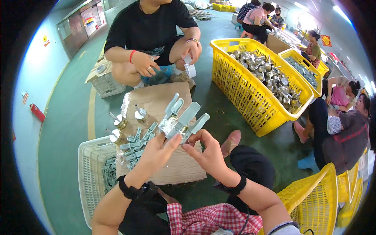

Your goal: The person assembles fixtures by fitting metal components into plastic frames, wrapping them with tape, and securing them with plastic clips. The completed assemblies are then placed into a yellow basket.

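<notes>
Over the cardboard [194,164], my left hand [156,152] grips a shiny metal piece [169,126] with pale grey-green plastic clips [187,118] standing up around it. At its right side, my right hand [209,154] has thumb and fingers pinched on one of these clips [199,123]. My fingers hide the lower part of the metal piece. Left of my hands lies a heap of loose plastic clips [137,145]. Beyond the heap stand three metal cups with rods, including one cup [141,114] farther back.
A white basket [88,149] holding more clips stands at the left. Across from me squats a person [150,35] holding a white ring-shaped piece [190,70]. A yellow crate [244,113] full of metal cups is at right. More yellow crates [313,196] and seated people line the right.
</notes>
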A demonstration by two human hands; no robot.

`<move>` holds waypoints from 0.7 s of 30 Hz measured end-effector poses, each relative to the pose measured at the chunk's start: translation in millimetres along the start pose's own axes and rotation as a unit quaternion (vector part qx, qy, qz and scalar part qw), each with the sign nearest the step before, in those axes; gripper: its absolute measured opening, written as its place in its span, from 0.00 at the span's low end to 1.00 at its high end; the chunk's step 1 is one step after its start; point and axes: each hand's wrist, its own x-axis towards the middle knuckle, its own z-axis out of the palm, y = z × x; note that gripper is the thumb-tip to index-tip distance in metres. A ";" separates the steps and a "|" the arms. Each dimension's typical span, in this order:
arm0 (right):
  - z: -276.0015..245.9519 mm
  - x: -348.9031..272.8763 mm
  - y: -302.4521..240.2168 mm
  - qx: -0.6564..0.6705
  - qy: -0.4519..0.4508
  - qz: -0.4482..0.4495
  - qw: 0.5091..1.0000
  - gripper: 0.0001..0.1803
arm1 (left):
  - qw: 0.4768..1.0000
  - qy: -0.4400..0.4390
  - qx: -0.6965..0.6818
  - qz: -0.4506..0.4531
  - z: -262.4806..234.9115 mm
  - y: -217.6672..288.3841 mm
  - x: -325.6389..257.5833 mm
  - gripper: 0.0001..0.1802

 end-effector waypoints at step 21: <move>-13.4 -0.9 25.1 0.320 -0.041 0.381 0.866 0.24 | 0.964 0.227 0.094 0.102 -29.3 -11.2 30.7 0.28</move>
